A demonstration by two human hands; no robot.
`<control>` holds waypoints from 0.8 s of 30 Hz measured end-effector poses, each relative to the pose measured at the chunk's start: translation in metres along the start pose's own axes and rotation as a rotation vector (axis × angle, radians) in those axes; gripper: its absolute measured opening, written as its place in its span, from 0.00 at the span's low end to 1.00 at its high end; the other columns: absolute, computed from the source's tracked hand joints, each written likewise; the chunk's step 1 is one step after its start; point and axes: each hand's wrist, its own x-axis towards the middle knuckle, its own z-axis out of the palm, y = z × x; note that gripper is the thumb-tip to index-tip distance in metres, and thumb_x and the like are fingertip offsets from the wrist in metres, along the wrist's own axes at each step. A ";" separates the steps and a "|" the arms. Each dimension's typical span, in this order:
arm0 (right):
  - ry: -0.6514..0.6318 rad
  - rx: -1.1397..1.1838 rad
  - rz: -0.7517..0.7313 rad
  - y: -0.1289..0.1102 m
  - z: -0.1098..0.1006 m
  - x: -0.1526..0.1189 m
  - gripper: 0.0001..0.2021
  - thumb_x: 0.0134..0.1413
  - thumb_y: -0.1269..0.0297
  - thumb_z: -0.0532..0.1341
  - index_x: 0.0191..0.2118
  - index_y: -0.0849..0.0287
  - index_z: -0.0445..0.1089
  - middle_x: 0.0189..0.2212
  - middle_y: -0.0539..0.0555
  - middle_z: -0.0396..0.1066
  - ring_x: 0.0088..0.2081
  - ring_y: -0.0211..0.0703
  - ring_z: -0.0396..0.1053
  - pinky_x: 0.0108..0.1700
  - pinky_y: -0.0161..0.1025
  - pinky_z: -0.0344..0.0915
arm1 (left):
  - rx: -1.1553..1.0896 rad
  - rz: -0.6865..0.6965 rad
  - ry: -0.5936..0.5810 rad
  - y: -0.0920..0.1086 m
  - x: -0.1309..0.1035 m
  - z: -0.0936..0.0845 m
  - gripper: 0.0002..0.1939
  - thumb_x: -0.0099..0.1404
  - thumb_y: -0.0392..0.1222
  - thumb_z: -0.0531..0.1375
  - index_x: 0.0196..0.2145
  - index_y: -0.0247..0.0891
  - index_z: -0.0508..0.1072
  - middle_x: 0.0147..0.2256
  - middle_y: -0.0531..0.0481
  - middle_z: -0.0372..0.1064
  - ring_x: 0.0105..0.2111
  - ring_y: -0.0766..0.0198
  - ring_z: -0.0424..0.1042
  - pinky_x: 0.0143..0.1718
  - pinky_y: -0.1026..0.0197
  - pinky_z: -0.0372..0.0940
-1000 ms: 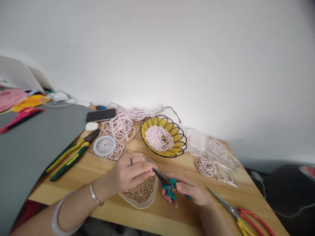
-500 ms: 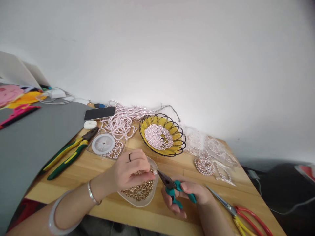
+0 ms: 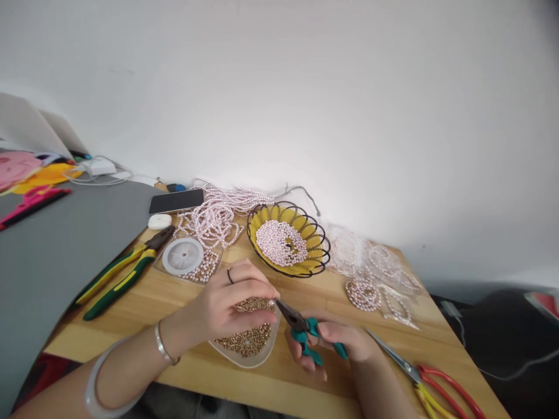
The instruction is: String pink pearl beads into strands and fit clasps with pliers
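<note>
The right fingers (image 3: 337,333) hold teal-handled pliers (image 3: 295,319).

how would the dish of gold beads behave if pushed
The dish would probably slide across the smooth-looking wooden tabletop. Its gold beads look small, round and loose, so they'd likely shift, and might spill if it tipped.

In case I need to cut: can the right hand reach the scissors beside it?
Probably, but not free-handed: the right hand holds the teal pliers, which it would likely have to put down first. The scissors lie beside that forearm, nothing seen on top.
</note>
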 end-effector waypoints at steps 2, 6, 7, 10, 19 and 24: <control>0.019 -0.001 -0.002 0.001 0.000 -0.001 0.24 0.55 0.45 0.64 0.37 0.68 0.76 0.26 0.55 0.71 0.22 0.36 0.65 0.16 0.29 0.57 | 0.013 0.001 -0.003 0.001 0.001 0.000 0.07 0.70 0.41 0.62 0.41 0.33 0.74 0.34 0.46 0.75 0.33 0.63 0.72 0.35 0.58 0.70; 0.045 -0.014 -0.008 0.004 0.001 -0.002 0.25 0.55 0.45 0.64 0.38 0.68 0.75 0.27 0.56 0.71 0.23 0.37 0.66 0.17 0.30 0.59 | 0.030 0.012 -0.008 0.002 0.002 -0.001 0.06 0.72 0.39 0.60 0.39 0.34 0.74 0.33 0.46 0.74 0.31 0.63 0.71 0.33 0.58 0.70; 0.049 -0.020 -0.011 0.004 0.001 -0.002 0.25 0.55 0.45 0.64 0.39 0.68 0.75 0.27 0.56 0.71 0.23 0.37 0.66 0.17 0.30 0.59 | 0.030 0.015 -0.006 0.002 0.002 -0.001 0.06 0.72 0.39 0.60 0.39 0.34 0.74 0.33 0.46 0.74 0.31 0.63 0.71 0.33 0.59 0.70; 0.057 -0.040 -0.022 0.005 0.001 -0.001 0.25 0.55 0.44 0.65 0.40 0.67 0.75 0.29 0.56 0.71 0.24 0.38 0.67 0.18 0.30 0.59 | 0.041 0.023 0.004 0.003 0.003 -0.001 0.05 0.72 0.39 0.59 0.39 0.35 0.74 0.32 0.47 0.74 0.30 0.65 0.71 0.32 0.60 0.70; 0.044 -0.123 -0.032 0.004 -0.002 0.002 0.27 0.55 0.41 0.63 0.41 0.66 0.75 0.28 0.54 0.70 0.25 0.37 0.65 0.23 0.31 0.62 | 0.087 0.024 0.016 0.009 0.006 -0.003 0.06 0.72 0.38 0.59 0.37 0.35 0.73 0.31 0.48 0.73 0.29 0.66 0.69 0.31 0.61 0.69; 0.048 -0.138 -0.033 0.004 -0.002 0.003 0.27 0.55 0.40 0.64 0.42 0.65 0.75 0.28 0.54 0.70 0.26 0.38 0.66 0.24 0.32 0.63 | 0.096 0.023 0.025 0.009 0.005 -0.003 0.05 0.72 0.38 0.60 0.37 0.34 0.73 0.31 0.48 0.72 0.29 0.66 0.69 0.31 0.61 0.69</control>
